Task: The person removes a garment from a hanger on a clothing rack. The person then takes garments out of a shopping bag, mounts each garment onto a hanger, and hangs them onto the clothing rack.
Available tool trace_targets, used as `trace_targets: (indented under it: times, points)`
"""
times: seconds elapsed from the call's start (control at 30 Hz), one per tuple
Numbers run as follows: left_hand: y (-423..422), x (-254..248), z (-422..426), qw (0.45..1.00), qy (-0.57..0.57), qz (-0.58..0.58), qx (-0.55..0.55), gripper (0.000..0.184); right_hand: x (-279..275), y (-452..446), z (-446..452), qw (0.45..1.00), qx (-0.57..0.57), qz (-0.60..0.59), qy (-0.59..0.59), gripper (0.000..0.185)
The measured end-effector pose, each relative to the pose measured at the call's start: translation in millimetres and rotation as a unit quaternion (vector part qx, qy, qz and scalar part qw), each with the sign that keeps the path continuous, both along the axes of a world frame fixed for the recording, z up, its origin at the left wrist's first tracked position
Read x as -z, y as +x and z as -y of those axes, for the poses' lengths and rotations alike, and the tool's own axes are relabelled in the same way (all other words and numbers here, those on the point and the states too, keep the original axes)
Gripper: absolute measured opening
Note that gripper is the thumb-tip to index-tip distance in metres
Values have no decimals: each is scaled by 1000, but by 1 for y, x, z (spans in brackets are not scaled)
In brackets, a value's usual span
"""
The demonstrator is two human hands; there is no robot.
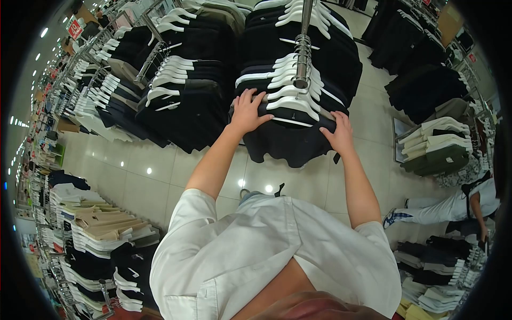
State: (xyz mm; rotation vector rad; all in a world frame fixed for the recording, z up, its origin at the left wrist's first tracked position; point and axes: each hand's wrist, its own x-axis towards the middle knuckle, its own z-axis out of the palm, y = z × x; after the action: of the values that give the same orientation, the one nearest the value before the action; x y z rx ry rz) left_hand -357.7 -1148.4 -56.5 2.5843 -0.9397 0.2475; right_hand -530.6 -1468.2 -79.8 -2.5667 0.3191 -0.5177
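A black T-shirt (293, 141) hangs on a white hanger (293, 105) at the front end of a metal rail (301, 77). My left hand (248, 112) is on its left shoulder, fingers over the top and thumb along the front by the hanger's end. On the opposite shoulder, my right hand (340, 132) has its fingers over the upper edge and its thumb against the front. More dark tops on white hangers are packed close behind this shirt. Parts of my fingertips are hidden in the cloth.
To the left, another rail holds black tops (194, 114). Beige shirts (101, 221) hang at the lower left, and dark garments (426, 90) at the upper right. A person in light clothing (448, 205) is at the right, on the tiled floor (368, 176).
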Motion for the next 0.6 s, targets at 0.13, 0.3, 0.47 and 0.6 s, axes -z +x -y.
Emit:
trace_targets:
  times: [0.13,0.3,0.47,0.6]
  points:
    - [12,3,2,999,25,-33,20,93,-8,7,-1,1000,5,-27,8,73]
    - [17,5,-3,998,11,-24,50,96,-3,10,0,1000,-2,-14,21,75]
    - [11,11,-33,1000,9,-24,0,95,11,-4,-5,1000,20,10,5,77]
    - [15,46,-77,987,-149,-49,-21,66,31,-25,-13,996,66,56,11,72]
